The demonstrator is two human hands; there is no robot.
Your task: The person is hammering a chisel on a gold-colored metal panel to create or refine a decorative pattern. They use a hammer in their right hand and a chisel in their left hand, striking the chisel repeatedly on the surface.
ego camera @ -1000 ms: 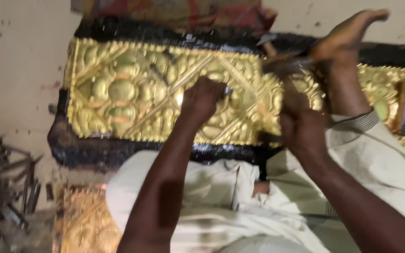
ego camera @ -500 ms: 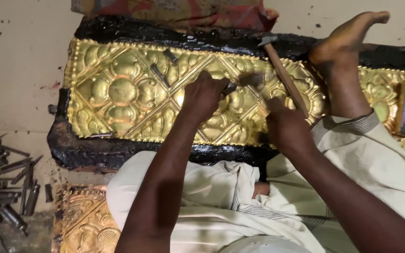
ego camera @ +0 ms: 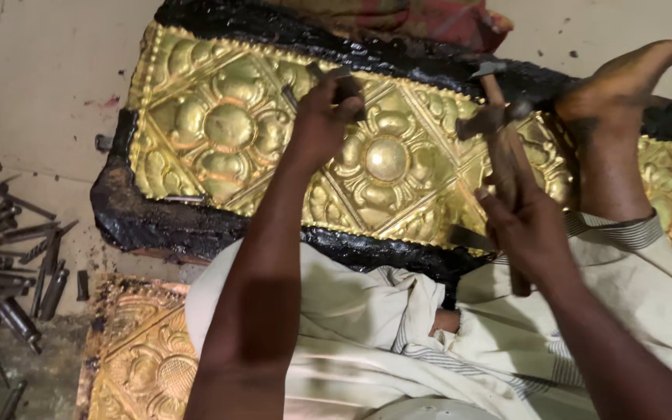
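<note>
Your left hand [ego camera: 322, 117] pinches a mostly hidden punch [ego camera: 345, 87] on the gold panel [ego camera: 227, 128]; your right hand [ego camera: 524, 225] grips the motion-blurred hammer [ego camera: 499, 117]; the panel's right end is cut off.

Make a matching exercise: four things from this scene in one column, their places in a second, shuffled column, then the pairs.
Things:
1. hammer
2. punch
3. loose tools
4. bare foot

Places:
A. on the floor, far left
B. in the left hand, over the gold sheet
C. resting on the black bed, at right
D. in the right hand, raised

Pairs: 1-D, 2-B, 3-A, 4-C
</note>
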